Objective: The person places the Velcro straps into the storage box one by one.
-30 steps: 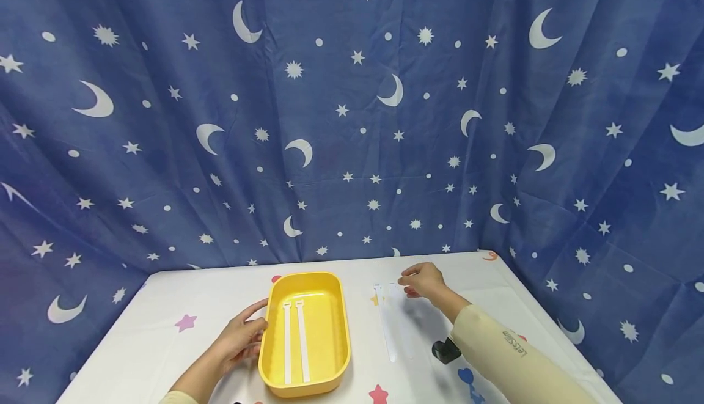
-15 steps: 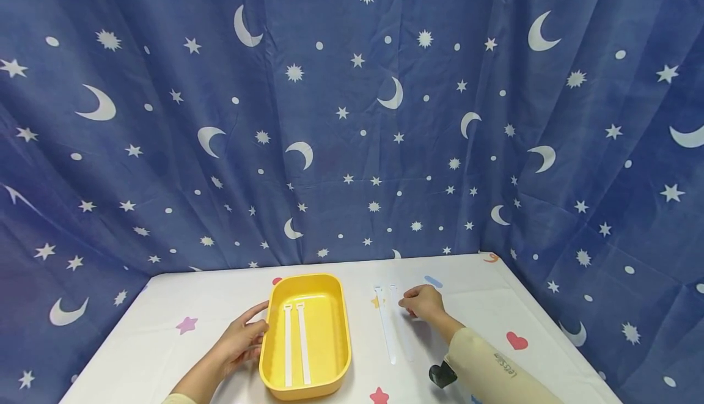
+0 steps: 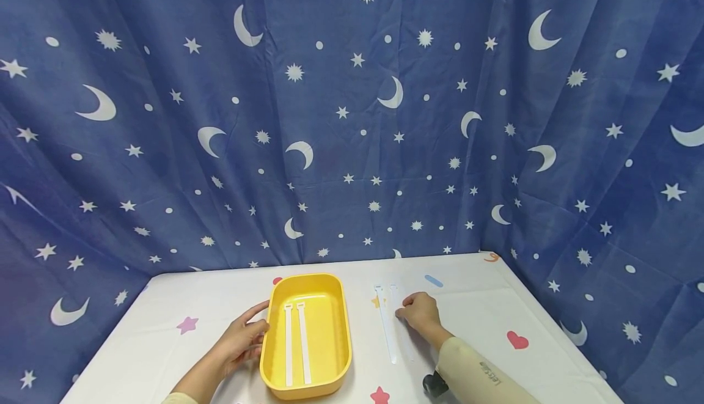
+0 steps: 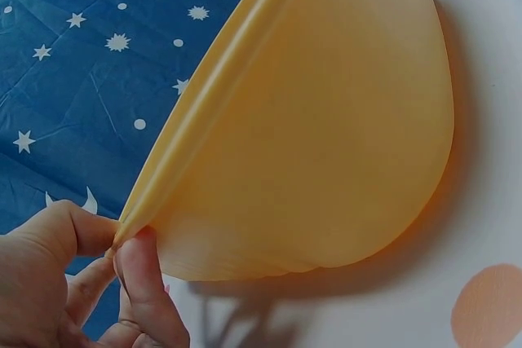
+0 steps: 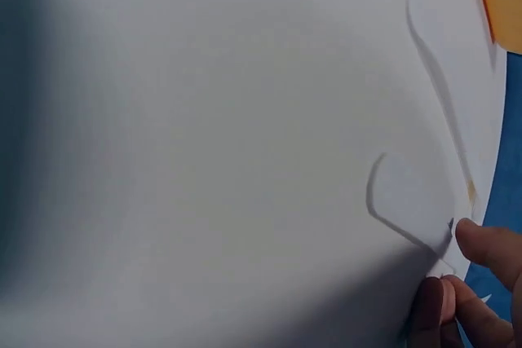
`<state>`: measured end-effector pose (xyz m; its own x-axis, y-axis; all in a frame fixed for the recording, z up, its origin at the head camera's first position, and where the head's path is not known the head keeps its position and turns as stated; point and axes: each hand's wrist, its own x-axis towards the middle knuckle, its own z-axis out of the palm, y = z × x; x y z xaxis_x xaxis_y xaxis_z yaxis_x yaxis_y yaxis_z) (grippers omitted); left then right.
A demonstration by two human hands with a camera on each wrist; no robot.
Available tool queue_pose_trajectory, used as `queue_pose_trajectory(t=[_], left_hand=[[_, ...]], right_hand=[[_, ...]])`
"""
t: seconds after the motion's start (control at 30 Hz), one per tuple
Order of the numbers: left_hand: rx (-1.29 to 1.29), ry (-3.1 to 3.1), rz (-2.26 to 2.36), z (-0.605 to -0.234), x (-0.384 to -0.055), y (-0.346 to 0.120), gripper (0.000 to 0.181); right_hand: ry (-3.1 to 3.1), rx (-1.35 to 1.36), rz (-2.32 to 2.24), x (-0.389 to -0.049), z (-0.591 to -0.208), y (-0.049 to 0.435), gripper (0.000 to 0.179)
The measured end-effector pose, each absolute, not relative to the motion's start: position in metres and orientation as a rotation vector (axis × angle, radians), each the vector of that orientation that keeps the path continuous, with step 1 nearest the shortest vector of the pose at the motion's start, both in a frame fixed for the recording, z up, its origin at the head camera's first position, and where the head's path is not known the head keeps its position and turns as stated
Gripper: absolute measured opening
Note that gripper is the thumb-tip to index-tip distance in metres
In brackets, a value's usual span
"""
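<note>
In the head view, a yellow tray [image 3: 346,355] stands on the table with two white hook-and-loop-style cable ties [image 3: 288,346] side by side in it, their slotted heads at the far end. My left hand [image 3: 239,337] holds the tray's left rim; the left wrist view shows thumb and fingers [image 4: 151,283] pinching it. Right of the tray, another white tie [image 3: 386,327] lies on the cloth. Beside it lies a fainter white tie [image 5: 404,193]. My right hand [image 3: 420,315] is at its upper part, with thumb [image 5: 489,242] and fingertips at its opposite edges.
A white tablecloth [image 3: 478,306] with printed shapes, including a red heart [image 3: 517,340] and a pink star [image 3: 187,324], covers the table. Behind stands a blue curtain [image 3: 352,141] with moons and stars. A black device [image 3: 434,384] sits under my right wrist.
My right hand has moved nearer and slightly left, along the faint white tie from its head end. My left hand keeps its hold on the tray.
</note>
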<state>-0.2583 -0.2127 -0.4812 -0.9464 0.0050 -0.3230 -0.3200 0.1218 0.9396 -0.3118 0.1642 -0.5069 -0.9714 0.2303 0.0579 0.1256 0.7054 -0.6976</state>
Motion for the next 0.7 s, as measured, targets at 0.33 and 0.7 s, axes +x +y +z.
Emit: queue_pose_trajectory(t=[0.33, 0.7], left_hand=[[-0.322, 2.155, 1.909, -0.4826, -0.2585, -0.2123, 0.066], [-0.305, 2.137, 1.922, -0.4815, -0.2580, -0.2132, 0.068]], right_hand=[[-2.773, -0.299, 1.057, -0.3098, -0.5043, 0.1613, 0.022], [-2.774, -0.288, 1.037, -0.3140, -0.5027, 0.1648, 0.013]])
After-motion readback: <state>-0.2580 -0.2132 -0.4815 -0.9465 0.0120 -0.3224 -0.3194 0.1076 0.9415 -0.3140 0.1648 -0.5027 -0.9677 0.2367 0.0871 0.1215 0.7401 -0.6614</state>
